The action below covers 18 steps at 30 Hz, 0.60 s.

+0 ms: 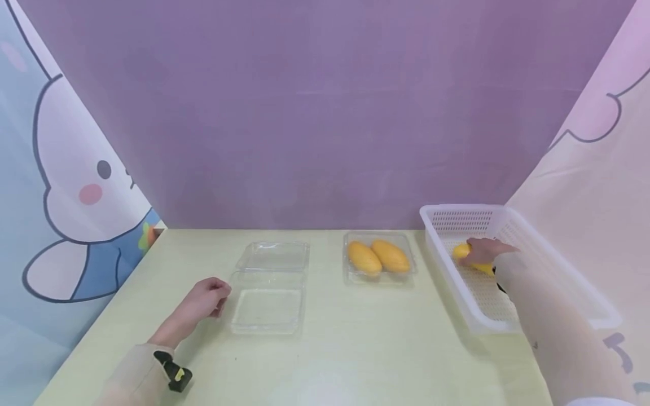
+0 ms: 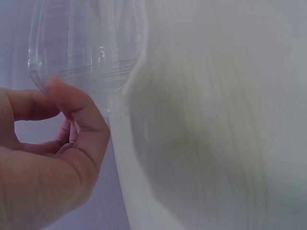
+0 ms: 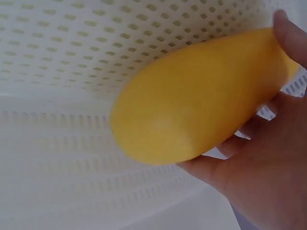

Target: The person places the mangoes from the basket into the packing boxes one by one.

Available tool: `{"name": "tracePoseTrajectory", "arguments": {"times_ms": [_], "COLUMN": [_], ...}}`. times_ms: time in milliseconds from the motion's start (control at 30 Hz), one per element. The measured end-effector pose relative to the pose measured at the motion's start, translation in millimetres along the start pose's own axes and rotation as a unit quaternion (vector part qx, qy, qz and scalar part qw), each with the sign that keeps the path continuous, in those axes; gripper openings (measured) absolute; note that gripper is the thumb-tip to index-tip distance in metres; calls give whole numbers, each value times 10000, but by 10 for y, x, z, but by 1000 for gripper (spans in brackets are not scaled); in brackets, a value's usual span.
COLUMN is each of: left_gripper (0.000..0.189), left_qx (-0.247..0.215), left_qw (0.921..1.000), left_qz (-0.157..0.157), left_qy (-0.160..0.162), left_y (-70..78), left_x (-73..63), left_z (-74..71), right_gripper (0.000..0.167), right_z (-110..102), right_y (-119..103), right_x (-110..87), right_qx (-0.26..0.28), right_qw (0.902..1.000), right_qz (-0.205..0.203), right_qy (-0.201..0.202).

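An empty clear plastic clamshell box (image 1: pixel 268 307) lies with its lid folded back, left of centre on the table. My left hand (image 1: pixel 205 299) is at its left side; in the left wrist view the thumb and forefinger pinch the rim of the clear box (image 2: pixel 91 52), the other fingers curled in. Over on the right, my right hand (image 1: pixel 486 251) reaches into a white perforated plastic basket (image 1: pixel 459 293). It grips a yellow mango (image 3: pixel 196 100), thumb on one side and fingers beneath, against the basket's holed floor in the right wrist view.
Between the open box and the basket stands another clear plastic box (image 1: pixel 386 234) with two yellow mangoes (image 1: pixel 364 257) inside. A purple wall (image 1: pixel 325 124) rises at the table's back edge. Printed cloths hang on both sides, with a cartoon rabbit (image 1: pixel 76 169) on the left.
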State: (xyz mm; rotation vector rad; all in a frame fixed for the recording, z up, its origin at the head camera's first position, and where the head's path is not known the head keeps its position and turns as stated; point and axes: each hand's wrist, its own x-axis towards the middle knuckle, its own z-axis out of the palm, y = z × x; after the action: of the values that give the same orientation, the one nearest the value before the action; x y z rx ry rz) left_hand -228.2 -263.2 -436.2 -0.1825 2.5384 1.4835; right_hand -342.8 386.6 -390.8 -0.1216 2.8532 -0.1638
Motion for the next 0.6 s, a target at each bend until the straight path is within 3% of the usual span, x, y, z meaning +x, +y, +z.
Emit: {"name": "tracePoseTrajectory", "arguments": {"times_ms": [167, 433, 533, 600], "left_gripper": [27, 27, 28, 28], "left_qx": [-109, -353, -363, -373], "left_qw": [9999, 9992, 9990, 9990], "left_qz": [57, 211, 234, 236], "left_qy": [-1, 15, 62, 95], "left_y": [15, 3, -2, -2], "left_x": [-15, -39, -49, -50], "left_z": [62, 171, 205, 221], "right_gripper": [65, 82, 84, 80], "right_z": [5, -85, -131, -159], "right_y": [40, -1, -63, -108], "right_x": [-34, -122, -169, -194], "right_qx": [407, 992, 1384, 1390], "right_qw": [9989, 9909, 9829, 9832], "right_qz": [29, 284, 445, 403], "right_qy": [-224, -868, -1134, -1111]}}
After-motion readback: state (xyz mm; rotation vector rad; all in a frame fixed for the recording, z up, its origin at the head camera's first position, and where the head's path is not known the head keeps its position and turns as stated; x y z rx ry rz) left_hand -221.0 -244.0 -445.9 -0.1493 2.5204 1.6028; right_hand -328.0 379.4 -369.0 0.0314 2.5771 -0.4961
